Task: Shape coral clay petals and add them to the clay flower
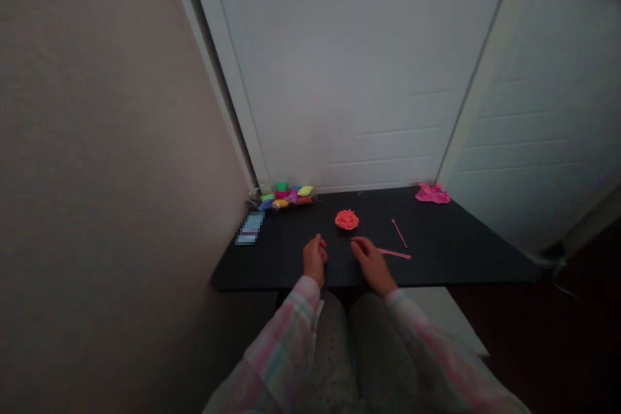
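My left hand [315,260] is over the front part of the black table, its fingers curled in toward the palm. Anything inside it is hidden or too small to make out. To its right, my right hand [372,265] is bent with thumb and fingers close together; what they may hold cannot be made out. Just beyond both hands sits a small round orange-red piece [347,219], like a shallow bowl with a bumpy filling. A flat pink strip-like tool [396,254] lies beside my right hand. Farther right rests a thin pink stick-like tool [399,233].
Several bright packets, apparently modelling clay [280,204], lie at the back left of the black table [456,246]. A blurred-out bluish rectangle [250,228] is at the left edge. Crumpled pink material [433,194] lies back right. A white door-like panel [349,77] stands behind.
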`<action>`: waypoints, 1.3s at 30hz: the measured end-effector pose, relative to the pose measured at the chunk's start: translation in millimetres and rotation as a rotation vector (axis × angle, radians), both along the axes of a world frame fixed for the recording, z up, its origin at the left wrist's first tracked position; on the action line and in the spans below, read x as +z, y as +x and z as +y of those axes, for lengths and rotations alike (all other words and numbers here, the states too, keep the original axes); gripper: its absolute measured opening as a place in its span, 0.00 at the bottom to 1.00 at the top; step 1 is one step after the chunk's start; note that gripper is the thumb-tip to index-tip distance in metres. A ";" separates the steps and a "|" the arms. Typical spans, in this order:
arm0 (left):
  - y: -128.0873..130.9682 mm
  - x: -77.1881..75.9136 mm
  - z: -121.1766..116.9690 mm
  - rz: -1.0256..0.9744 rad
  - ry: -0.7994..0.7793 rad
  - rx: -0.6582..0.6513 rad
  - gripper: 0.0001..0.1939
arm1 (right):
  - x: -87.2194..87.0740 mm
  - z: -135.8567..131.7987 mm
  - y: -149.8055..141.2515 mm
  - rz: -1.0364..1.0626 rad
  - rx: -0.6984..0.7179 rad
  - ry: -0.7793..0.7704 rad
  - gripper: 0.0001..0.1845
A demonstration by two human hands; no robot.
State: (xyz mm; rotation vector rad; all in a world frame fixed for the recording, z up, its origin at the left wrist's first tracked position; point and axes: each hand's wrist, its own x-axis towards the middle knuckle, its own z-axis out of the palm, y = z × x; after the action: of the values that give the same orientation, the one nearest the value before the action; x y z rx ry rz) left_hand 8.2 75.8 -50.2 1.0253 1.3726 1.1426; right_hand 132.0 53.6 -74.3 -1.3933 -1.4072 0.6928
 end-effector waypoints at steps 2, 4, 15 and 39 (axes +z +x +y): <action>10.3 -3.0 -0.3 -0.155 -0.013 -0.028 0.16 | -0.9 5.8 -21.9 -0.031 0.024 0.057 0.16; 15.0 -4.6 1.9 -0.310 -0.034 -0.047 0.16 | -2.7 12.7 -36.7 -0.087 0.041 0.096 0.15; -1.9 -3.6 1.9 -0.776 -0.122 -0.053 0.29 | -3.4 18.6 -19.5 -0.264 0.248 0.133 0.08; 0.0 -12.8 -1.7 -0.255 -0.002 -0.101 0.07 | 7.4 13.5 -12.2 0.002 0.178 -0.122 0.08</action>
State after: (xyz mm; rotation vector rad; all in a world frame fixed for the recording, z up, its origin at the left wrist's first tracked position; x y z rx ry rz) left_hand 8.2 74.1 -63.0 0.9023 1.1079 1.1532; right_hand 119.8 67.1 -66.9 -1.3706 -1.5209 0.9076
